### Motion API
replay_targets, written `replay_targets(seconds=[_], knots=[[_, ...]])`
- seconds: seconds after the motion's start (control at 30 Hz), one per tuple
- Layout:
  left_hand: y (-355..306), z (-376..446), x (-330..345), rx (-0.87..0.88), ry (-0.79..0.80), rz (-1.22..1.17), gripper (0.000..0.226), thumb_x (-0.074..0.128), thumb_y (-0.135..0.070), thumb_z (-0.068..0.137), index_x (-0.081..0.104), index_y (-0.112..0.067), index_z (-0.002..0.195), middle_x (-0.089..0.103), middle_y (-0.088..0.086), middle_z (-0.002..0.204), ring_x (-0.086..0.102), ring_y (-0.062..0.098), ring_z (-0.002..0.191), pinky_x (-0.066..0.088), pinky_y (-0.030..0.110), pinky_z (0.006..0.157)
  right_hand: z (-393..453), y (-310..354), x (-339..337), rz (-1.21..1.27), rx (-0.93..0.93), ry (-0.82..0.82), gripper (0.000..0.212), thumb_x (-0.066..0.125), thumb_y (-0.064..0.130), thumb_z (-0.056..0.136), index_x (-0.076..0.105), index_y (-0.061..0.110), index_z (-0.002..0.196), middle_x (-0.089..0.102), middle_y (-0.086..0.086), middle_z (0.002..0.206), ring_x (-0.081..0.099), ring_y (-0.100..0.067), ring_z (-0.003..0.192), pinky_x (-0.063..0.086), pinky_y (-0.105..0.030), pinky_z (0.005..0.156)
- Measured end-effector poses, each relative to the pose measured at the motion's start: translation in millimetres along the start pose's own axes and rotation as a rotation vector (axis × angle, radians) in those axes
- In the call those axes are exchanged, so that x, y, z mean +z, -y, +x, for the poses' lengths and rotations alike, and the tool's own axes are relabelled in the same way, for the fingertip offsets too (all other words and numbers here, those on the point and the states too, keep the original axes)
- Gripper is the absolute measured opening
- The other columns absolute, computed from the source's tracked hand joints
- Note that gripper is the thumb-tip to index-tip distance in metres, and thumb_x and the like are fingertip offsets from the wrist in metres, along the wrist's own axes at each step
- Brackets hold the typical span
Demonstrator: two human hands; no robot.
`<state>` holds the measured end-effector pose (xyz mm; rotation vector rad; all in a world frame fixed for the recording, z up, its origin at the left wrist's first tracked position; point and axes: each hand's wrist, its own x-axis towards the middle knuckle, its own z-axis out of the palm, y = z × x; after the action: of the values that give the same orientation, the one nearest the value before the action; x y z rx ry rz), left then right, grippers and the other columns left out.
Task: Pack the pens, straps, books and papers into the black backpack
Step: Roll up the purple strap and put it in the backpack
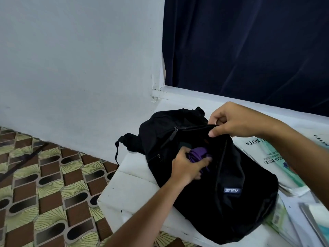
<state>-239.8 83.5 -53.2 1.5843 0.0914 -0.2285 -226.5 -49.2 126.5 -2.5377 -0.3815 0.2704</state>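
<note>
With the right hand [229,122] pinching the black backpack [222,184] mouth open on the white surface [128,189], the left hand [188,166], gripping what looks like a purple strap [198,154], should push it deep inside before letting go.

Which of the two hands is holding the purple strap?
The left hand: it grips the purple strap inside the backpack; the right hand only pinches the opening's edge.

left hand [188,165] gripping (fingers curled) | right hand [236,120] pinching
</note>
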Motion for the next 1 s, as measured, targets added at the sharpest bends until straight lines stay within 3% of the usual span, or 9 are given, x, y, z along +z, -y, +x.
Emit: replay_targets(seconds=[0.17,0.3,0.47,0.67,0.77,0.93,1.0], knots=[[-9,15,-12,-0.003,-0.065,-0.090,0.046,0.090,-0.026,0.068,0.054,-0.015,0.095,0.064,0.004,0.069,0.064,0.019,0.052,0.061,0.036,0.057,-7,-11,10,0.070,0.013,-0.003,0.007,0.078,0.014,0.079,0.072,0.011,0.078,0.053,0.001,0.054,0.044,-0.020,0.056,0.034,-0.031,0.056],[-18,23,-6,0.029,-0.067,-0.019,0.046,0.090,-0.029,0.067,0.056,-0.015,0.095,0.070,0.010,0.084,0.067,0.019,0.052,0.059,0.031,0.053,-9,-16,18,0.125,0.020,-0.033,0.005,0.078,0.014,0.080,0.073,0.013,0.079,0.051,0.007,0.050,0.046,-0.017,0.057,0.037,-0.028,0.054],[-28,27,-5,0.011,0.010,0.106,0.049,0.089,-0.027,0.068,0.063,-0.008,0.105,0.072,0.011,0.093,0.069,0.019,0.057,0.058,0.026,0.052,-10,-20,19,0.179,0.034,-0.055,0.005,0.077,0.011,0.081,0.073,0.010,0.082,0.047,0.009,0.048,0.044,-0.010,0.053,0.040,-0.024,0.051],[-26,24,-17,-0.030,0.099,0.120,0.061,0.090,-0.036,0.065,0.061,-0.008,0.111,0.072,0.012,0.091,0.073,0.022,0.066,0.062,0.034,0.064,-11,-26,23,0.230,0.073,-0.072,0.009,0.078,0.016,0.080,0.073,0.010,0.084,0.046,0.011,0.049,0.046,-0.012,0.060,0.042,-0.025,0.053],[-26,17,-25,-0.025,0.145,0.078,0.065,0.090,-0.035,0.065,0.061,-0.007,0.116,0.071,0.012,0.091,0.073,0.023,0.070,0.062,0.035,0.068,-9,-28,26,0.251,0.076,-0.070,0.013,0.079,0.019,0.079,0.072,0.008,0.083,0.045,0.010,0.049,0.043,-0.009,0.055,0.037,-0.019,0.050],[-30,5,-41,-0.038,0.190,0.040,0.095,0.094,-0.042,0.047,0.058,-0.007,0.127,0.060,0.013,0.123,0.074,0.022,0.087,0.061,0.033,0.071,-4,-29,31,0.266,0.086,-0.049,0.017,0.079,0.022,0.078,0.072,0.007,0.083,0.047,0.010,0.050,0.042,-0.005,0.050,0.036,-0.015,0.051],[-37,-2,-51,-0.037,0.238,0.083,0.086,0.094,-0.038,0.052,0.059,-0.008,0.124,0.061,0.009,0.122,0.071,0.020,0.096,0.061,0.035,0.074,-2,-29,33,0.273,0.091,-0.042,0.018,0.079,0.023,0.078,0.071,0.006,0.083,0.048,0.010,0.051,0.042,-0.005,0.050,0.035,-0.014,0.049]])
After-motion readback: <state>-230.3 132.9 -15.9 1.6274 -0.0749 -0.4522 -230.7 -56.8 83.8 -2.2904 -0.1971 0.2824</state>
